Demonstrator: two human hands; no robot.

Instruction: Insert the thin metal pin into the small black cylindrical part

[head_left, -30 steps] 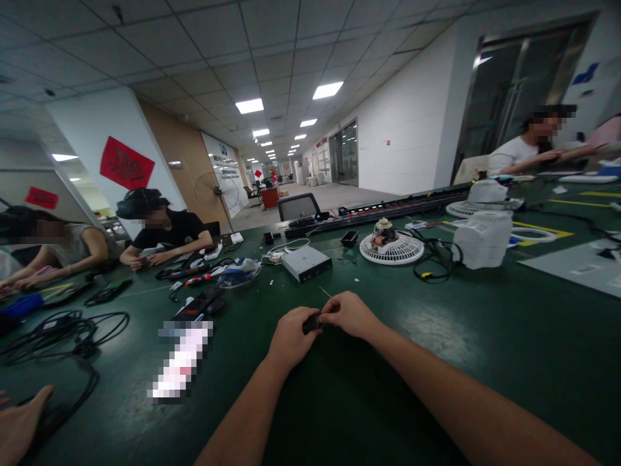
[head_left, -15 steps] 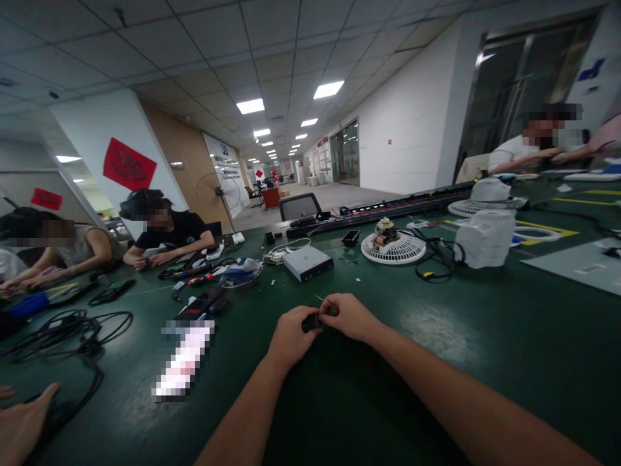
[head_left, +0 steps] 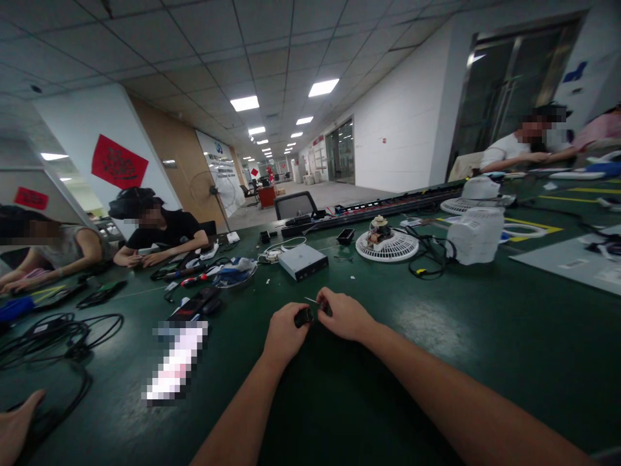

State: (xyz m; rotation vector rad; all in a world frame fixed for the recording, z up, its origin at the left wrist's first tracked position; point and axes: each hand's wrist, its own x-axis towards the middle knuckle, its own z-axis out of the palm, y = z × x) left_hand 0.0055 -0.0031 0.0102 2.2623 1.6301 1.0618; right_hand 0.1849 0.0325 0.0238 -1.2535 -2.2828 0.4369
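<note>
My left hand (head_left: 284,333) is closed around a small black block-shaped part (head_left: 303,316); its kind is not clear. Just to the right, my right hand (head_left: 347,316) pinches a thin tool with a metal shaft (head_left: 311,299), which looks like a small screwdriver. The shaft points left, above the black part, and most of the handle is hidden by the fingers. A narrow gap separates the two hands, both low over the green table (head_left: 369,401). Beyond them lies a grey metal drive box (head_left: 303,261).
An opened fan base (head_left: 387,247) and a white housing (head_left: 475,236) stand back right. Left are a lit, blurred-out phone (head_left: 177,362), black cables (head_left: 58,340) and a bagged item (head_left: 235,273). Another person's hand (head_left: 19,424) is at the lower left; other people sit around.
My hands have moved apart; earlier they met at the black part. The thin tool has drawn away from it with my right hand. The whole view has shifted slightly.
</note>
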